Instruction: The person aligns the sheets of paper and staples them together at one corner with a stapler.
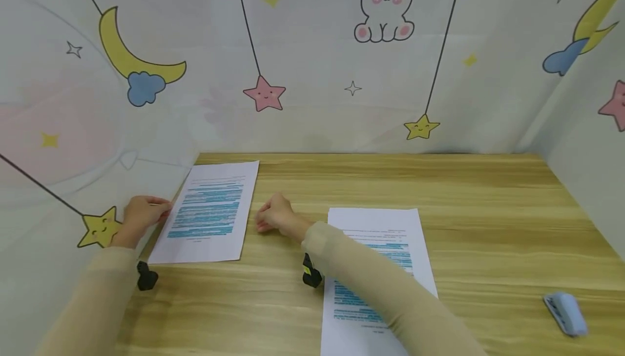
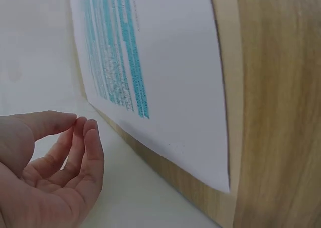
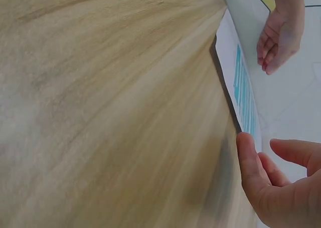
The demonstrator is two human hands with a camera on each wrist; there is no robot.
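Note:
A printed sheet of paper (image 1: 207, 209) with blue-highlighted lines lies at the table's far left; whether more sheets lie under it cannot be told. My left hand (image 1: 142, 216) is beside its left edge. In the left wrist view that hand's fingers (image 2: 93, 143) bend loosely toward the thumb, with nothing between them and apart from the paper. To the right of the sheet is my right hand (image 1: 277, 214), fingers relaxed. The right wrist view shows its thumb and fingers (image 3: 248, 155) apart and holding nothing, near the paper's edge.
Another highlighted printed page (image 1: 342, 339) lies in front, partly hidden under my right forearm. A pale blue stapler (image 1: 566, 312) sits at the right on the wooden table (image 1: 488, 226). Patterned white cloth (image 1: 317, 122) rises behind and along the sides.

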